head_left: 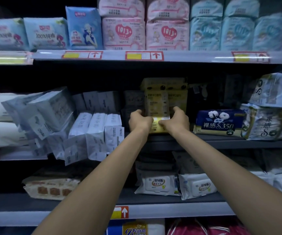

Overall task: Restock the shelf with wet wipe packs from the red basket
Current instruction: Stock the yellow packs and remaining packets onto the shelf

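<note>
A yellow wet wipe pack (157, 106) stands upright at the front of the middle shelf (221, 141). My left hand (139, 122) grips its lower left edge and my right hand (176, 121) grips its lower right edge, thumbs meeting on its front. More yellow packs (164, 83) are stacked right behind it. The red basket is out of view.
White packs (96, 131) lean to the left of my hands, some tilting over the shelf edge. A dark blue pack (219, 123) lies to the right. White wipe packs (157, 184) fill the lower shelf; pink and blue packs (123, 33) line the top shelf.
</note>
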Demonstrator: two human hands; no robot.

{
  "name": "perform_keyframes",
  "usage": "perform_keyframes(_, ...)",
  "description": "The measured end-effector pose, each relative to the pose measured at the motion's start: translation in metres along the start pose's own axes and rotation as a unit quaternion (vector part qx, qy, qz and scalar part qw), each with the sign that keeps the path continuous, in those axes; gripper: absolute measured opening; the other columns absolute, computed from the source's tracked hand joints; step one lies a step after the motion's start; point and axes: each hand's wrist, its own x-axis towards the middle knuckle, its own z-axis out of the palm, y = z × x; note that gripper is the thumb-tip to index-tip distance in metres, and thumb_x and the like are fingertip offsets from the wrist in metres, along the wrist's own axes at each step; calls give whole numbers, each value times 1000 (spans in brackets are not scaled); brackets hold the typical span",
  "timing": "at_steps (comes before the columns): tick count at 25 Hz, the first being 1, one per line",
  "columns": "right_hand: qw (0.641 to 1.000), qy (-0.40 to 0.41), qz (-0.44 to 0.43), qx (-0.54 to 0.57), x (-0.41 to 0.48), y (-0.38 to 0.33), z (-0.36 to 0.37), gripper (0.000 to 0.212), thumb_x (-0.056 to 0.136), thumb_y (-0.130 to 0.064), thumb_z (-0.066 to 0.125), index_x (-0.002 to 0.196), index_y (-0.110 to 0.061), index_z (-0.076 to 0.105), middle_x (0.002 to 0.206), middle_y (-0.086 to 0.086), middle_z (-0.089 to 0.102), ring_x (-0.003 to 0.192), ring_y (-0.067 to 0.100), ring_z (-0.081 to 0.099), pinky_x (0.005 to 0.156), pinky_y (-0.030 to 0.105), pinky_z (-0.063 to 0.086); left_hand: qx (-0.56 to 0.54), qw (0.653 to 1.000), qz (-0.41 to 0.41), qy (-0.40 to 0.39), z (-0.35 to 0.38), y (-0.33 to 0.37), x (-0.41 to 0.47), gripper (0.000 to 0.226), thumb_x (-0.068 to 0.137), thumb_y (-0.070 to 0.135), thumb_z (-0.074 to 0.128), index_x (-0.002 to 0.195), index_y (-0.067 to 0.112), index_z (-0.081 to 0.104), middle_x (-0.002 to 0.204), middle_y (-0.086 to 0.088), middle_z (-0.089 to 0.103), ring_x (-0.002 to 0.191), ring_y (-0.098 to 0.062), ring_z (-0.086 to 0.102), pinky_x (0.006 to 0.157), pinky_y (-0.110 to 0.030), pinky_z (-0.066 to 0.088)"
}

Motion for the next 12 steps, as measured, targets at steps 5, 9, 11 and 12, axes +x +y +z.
perform_keyframes(5, 998, -11, -52, -40, -22, -7, -26, 52, 89, -22, 81, 135, -19, 59, 122, 0, 69, 108, 21, 66, 79, 29, 48, 100, 989, 101, -31, -21, -3, -25, 57, 91, 5, 69, 145, 18, 58, 128, 0, 68, 96, -12, 66, 77, -29, 53)
perform_keyframes(9, 993, -11, -98, -68, -51, -20, -51, 46, 97, -39, 69, 137, -19, 60, 119, -1, 69, 108, 20, 65, 83, 32, 51, 140, 973, 171, -67, -35, 1, -56, 56, 93, 25, 65, 148, 21, 56, 131, -1, 67, 85, -5, 62, 82, -33, 55)
perform_keyframes(11, 988, -26, -114, -99, -67, -22, -62, 57, 97, -48, 65, 144, -19, 55, 133, 3, 64, 121, 25, 61, 92, 36, 51, 162, 964, 191, -93, -43, 2, -69, 59, 95, 33, 63, 152, 23, 51, 146, -3, 58, 100, -8, 57, 87, -30, 45)
perform_keyframes(12, 985, -30, -120, -120, -76, -22, -69, 62, 96, -51, 64, 147, -19, 51, 139, 6, 60, 125, 27, 58, 96, 39, 50, 171, 958, 202, -111, -46, 2, -76, 61, 96, 36, 62, 154, 24, 49, 151, -3, 54, 111, -10, 57, 90, -29, 42)
